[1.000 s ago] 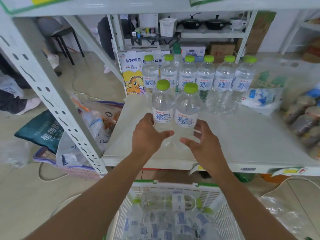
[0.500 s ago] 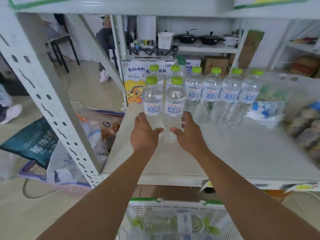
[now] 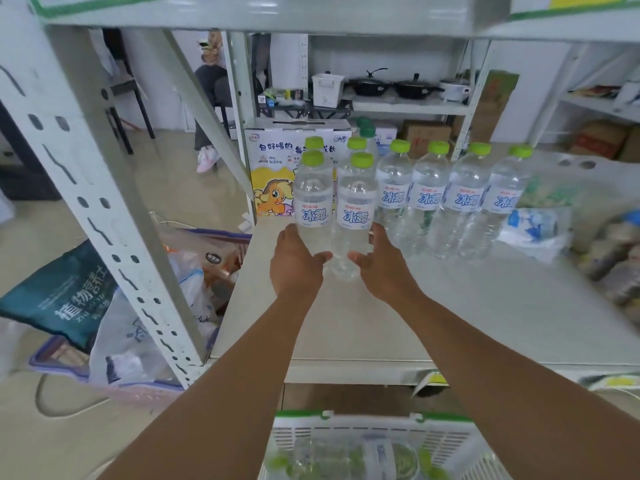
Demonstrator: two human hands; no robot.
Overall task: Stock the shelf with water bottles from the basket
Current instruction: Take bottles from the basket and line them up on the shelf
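Two clear water bottles with green caps stand side by side on the grey shelf (image 3: 450, 317). My left hand (image 3: 294, 266) wraps the lower part of the left bottle (image 3: 313, 202). My right hand (image 3: 384, 270) wraps the lower part of the right bottle (image 3: 356, 209). Both bottles are upright, just in front of the left end of a row of matching bottles (image 3: 426, 199) at the back. The white basket (image 3: 374, 441) with a green rim sits below the shelf edge, with several more bottles lying in it.
A cartoon-printed carton (image 3: 273, 168) stands behind the bottles on the left. Plastic-wrapped packs (image 3: 533, 226) and snack bags (image 3: 616, 251) fill the shelf's right side. A perforated upright post (image 3: 114, 216) slants at left, with bags (image 3: 62, 299) on the floor beyond it.
My hands closed around the two front bottles and slid them back along the shelf, close to the rear row. The view lifted, so less of the basket shows.
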